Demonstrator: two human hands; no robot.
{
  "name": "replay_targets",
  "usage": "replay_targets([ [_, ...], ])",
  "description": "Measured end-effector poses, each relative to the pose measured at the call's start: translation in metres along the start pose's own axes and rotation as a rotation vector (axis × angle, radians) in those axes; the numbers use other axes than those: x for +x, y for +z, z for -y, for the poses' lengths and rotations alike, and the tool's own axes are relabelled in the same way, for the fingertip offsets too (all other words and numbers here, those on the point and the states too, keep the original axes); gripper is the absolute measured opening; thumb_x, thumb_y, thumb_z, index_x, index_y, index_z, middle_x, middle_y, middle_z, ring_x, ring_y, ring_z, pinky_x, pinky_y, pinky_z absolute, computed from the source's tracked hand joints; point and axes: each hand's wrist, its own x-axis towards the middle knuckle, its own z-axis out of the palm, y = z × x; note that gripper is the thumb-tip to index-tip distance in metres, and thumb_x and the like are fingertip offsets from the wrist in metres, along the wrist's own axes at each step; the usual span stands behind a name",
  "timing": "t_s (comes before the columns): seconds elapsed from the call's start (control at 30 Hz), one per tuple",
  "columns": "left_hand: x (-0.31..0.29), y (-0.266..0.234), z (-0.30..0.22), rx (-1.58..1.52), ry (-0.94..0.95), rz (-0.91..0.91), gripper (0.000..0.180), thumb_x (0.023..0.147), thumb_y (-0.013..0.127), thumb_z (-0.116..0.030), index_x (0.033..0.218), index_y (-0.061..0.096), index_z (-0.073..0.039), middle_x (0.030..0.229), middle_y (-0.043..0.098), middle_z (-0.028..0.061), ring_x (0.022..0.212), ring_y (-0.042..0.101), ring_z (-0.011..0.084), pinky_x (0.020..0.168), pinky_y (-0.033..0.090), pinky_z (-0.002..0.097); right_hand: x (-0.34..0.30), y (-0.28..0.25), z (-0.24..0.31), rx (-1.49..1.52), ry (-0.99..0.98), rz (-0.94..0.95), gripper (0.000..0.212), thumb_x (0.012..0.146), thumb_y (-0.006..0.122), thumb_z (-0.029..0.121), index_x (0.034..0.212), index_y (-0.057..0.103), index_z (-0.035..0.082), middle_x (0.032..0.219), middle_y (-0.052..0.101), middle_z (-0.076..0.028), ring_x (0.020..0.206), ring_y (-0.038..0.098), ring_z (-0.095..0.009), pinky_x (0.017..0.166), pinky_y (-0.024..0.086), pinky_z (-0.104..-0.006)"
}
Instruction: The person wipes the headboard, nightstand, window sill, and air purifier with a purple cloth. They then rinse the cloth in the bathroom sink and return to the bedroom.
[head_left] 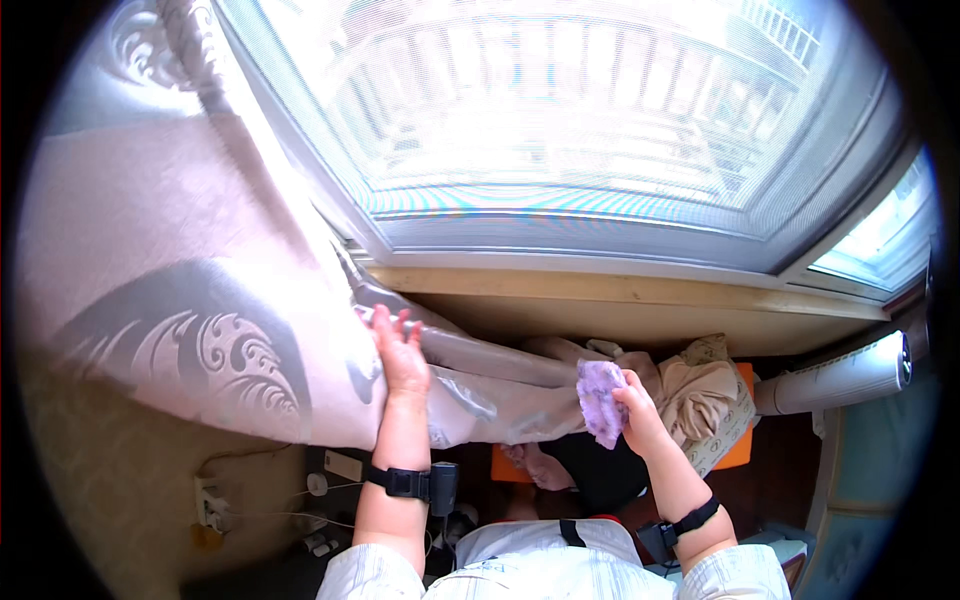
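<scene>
A purple patterned cloth (600,402) hangs from my right hand (642,412), pinched between thumb and fingers. My left hand (402,358) has its fingers stretched out and spread, palm up, against the pale pink curtain (200,310). Shiny grey leaf and scroll patterns mark the curtain, and its lower part sweeps across to the right, below the window. Whether the left fingertips press into the folds is hard to tell. The purple cloth is in front of the curtain's gathered right part.
Ahead is a large screened window (580,120) above a wooden sill (600,287). Beige bunched fabric (697,395) lies over an orange surface (738,448) at right, beside a white cylindrical appliance (850,375). Cables and a wall socket (212,503) are at lower left.
</scene>
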Motion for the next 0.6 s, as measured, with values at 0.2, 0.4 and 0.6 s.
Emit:
replay_targets([
  [0.2, 0.035, -0.028, -0.047, 0.381, 0.04, 0.345, 0.066, 0.092, 0.053, -0.018, 0.15, 0.024, -0.017, 0.148, 0.032, 0.008, 0.115, 0.046, 0.0152, 0.096, 0.037, 0.0327, 0.038, 0.084, -0.014, -0.032, -0.037, 0.085, 0.036, 0.088, 0.048, 0.013, 0.123, 0.046, 0.006, 0.111, 0.055, -0.008, 0.103, 0.054, -0.018, 0.091, 0.043, -0.0309],
  [0.4, 0.079, -0.069, -0.11, 0.386, 0.193, 0.038, 0.072, 0.092, 0.051, -0.027, 0.153, 0.013, -0.016, 0.157, 0.015, 0.0141, 0.143, 0.017, 0.0301, 0.112, 0.012, 0.0525, 0.085, 0.172, -0.038, -0.507, -0.552, 0.048, 0.03, 0.092, 0.057, 0.011, 0.119, 0.055, -0.003, 0.115, 0.055, -0.009, 0.106, 0.053, -0.016, 0.094, 0.041, -0.0278],
  [0.6, 0.119, -0.112, -0.13, 0.562, 0.422, -0.192, 0.074, 0.089, 0.056, -0.021, 0.15, 0.018, -0.004, 0.153, 0.021, 0.0186, 0.139, 0.024, 0.0267, 0.112, 0.019, 0.0363, 0.139, 0.276, -0.063, -0.681, -0.839, 0.078, 0.03, 0.09, 0.055, 0.006, 0.119, 0.057, -0.004, 0.117, 0.059, -0.017, 0.103, 0.059, -0.029, 0.09, 0.046, -0.0338],
])
